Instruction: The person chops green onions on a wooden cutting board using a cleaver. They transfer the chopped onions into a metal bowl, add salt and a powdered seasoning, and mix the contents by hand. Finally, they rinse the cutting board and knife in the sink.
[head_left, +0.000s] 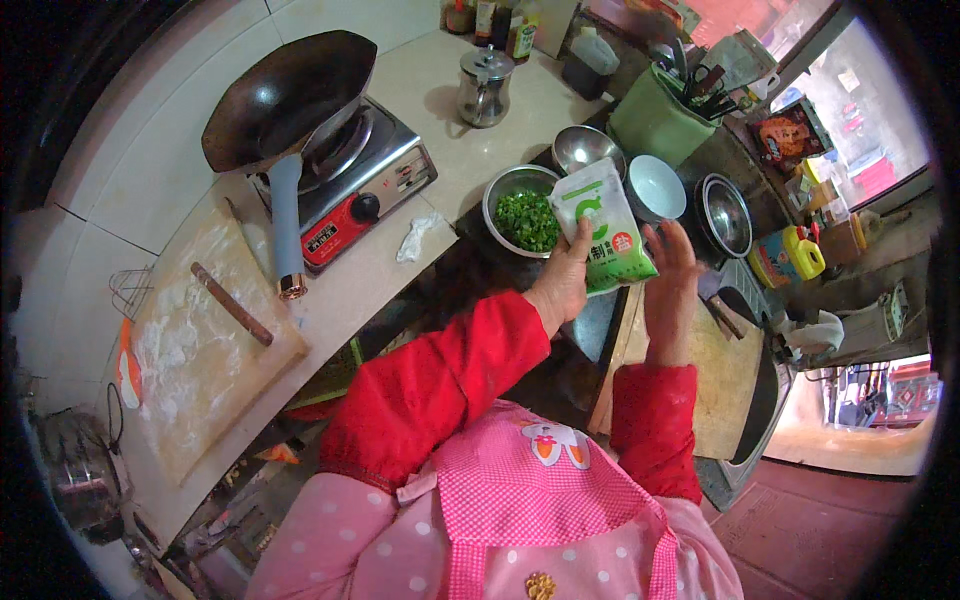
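My left hand (566, 277) grips a white and green plastic packet of salt (600, 225) by its left edge, thumb on the front. My right hand (671, 259) is raised at the packet's right edge, fingers partly bent; whether they touch it I cannot tell. Just left of the packet stands a metal bowl (495, 202) of chopped green herbs (526, 221), partly behind my left hand and the packet. An empty metal bowl (589, 146) is behind the packet, and a pale bowl (657, 187) stands to its right.
A wok (292, 105) sits on a portable stove (367, 202) at left. Nearer is a floured board (187, 360) with a rolling pin (231, 304). A metal pot (485, 86) stands behind. Right are a green utensil holder (660, 112), a cutting board (724, 382), a cleaver (721, 307) and a sink (772, 405).
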